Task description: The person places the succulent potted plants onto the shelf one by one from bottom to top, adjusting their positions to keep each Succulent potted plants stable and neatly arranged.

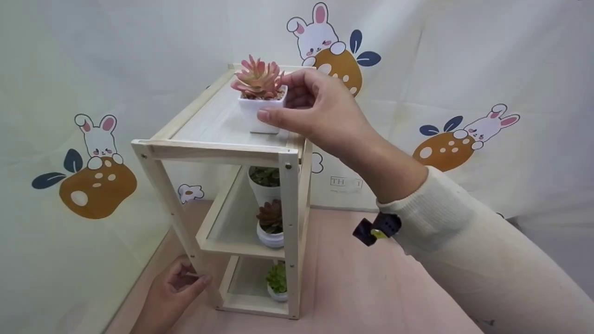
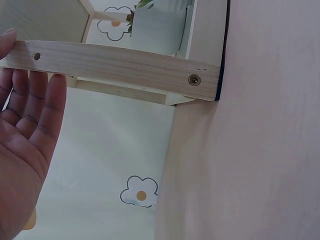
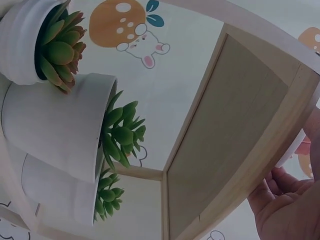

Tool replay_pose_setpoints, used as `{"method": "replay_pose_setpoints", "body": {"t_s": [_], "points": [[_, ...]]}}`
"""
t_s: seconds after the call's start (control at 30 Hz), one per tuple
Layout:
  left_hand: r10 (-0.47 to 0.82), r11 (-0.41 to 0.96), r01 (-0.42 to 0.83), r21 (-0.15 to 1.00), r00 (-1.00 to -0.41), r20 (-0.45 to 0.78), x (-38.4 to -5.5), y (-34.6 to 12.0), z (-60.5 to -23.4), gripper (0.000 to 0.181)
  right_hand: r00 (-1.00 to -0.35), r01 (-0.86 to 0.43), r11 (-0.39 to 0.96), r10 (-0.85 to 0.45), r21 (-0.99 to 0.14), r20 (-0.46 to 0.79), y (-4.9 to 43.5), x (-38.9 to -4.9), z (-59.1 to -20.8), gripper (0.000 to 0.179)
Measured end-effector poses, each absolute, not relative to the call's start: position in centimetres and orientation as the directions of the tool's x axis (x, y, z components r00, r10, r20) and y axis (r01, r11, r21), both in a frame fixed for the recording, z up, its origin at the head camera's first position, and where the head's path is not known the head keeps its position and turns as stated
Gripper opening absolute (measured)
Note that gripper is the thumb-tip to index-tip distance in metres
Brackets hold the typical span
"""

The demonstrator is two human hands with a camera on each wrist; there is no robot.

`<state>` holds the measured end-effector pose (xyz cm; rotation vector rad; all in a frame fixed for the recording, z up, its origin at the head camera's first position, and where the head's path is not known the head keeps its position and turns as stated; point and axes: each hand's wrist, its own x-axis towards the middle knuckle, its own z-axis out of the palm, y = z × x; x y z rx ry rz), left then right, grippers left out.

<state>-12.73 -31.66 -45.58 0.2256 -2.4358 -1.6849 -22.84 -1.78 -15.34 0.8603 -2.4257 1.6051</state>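
On the top board of a wooden shelf rack point(image 1: 218, 150), at its right side, is a white square pot point(image 1: 262, 113) with a pink succulent point(image 1: 257, 81). My right hand point(image 1: 332, 104) holds this pot from the right, thumb on its near face and fingers around its far side. The right wrist view catches only a sliver of the pot point(image 3: 292, 150) beyond the board edge, beside the hand point(image 3: 287, 212). Low on the left, my left hand point(image 1: 169, 290) grips the rack's front left leg point(image 1: 173, 206). Its fingers pass behind the leg point(image 2: 120, 65), with the thumb opposite.
The middle board bears white pots point(image 3: 55, 125) with green succulents point(image 3: 122, 132) and a reddish-brown succulent point(image 1: 270, 213). A bright green succulent point(image 1: 277, 278) stands on the bottom board. The rack stands on a pink surface point(image 1: 352, 278), before a rabbit-print cloth point(image 1: 260, 28).
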Motion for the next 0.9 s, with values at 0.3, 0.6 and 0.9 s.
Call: {"method": "replay_pose_setpoints", "body": {"t_s": [0.3,0.6,0.9], "points": [[-0.224,0.360,-0.051,0.932,-0.974,0.033,-12.6,-31.6,-45.2,0.034,-0.827,-0.535,0.336,-0.397,-0.775,0.399,-2.0,-22.5,-15.4,0.058],[-0.233,0.363,-0.080,0.928,-0.972,0.007,-12.8,-31.7,-45.6,0.038,-0.812,-0.559,0.327,-0.405,-0.762,0.421,-1.4,-22.4,-15.6,0.067],[-0.220,0.365,-0.043,0.930,-0.975,0.042,-12.7,-31.6,-45.3,0.036,-0.803,-0.563,0.224,-0.379,-0.796,0.461,1.2,-22.3,-16.4,0.062]]}}
